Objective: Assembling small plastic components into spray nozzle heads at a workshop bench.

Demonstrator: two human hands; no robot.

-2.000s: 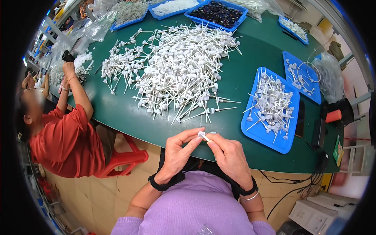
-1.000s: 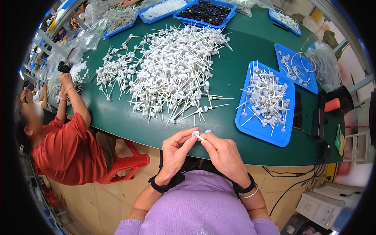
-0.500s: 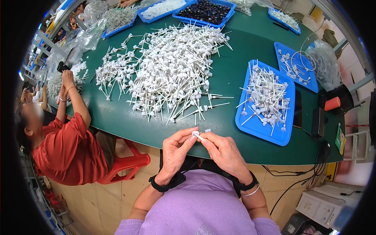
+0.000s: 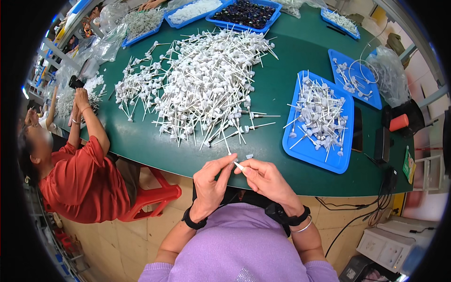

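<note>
Both forearms rise from the lower edge, elbows bent, each wrist wearing a dark band. The left hand (image 4: 210, 184) and the right hand (image 4: 266, 179) meet at chest height, fingertips pinched together, thumbs and forefingers nearly touching each other.

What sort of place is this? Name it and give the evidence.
Likely a small-parts assembly workshop: a heap of white plastic stemmed parts on a green table, blue sorting trays, and a co-worker alongside.

White sticks (image 4: 202, 89) on green table (image 4: 282, 51); blue tray (image 4: 312, 150); purple top (image 4: 239, 249); red shirt (image 4: 84, 183); red stool (image 4: 155, 195).
</note>
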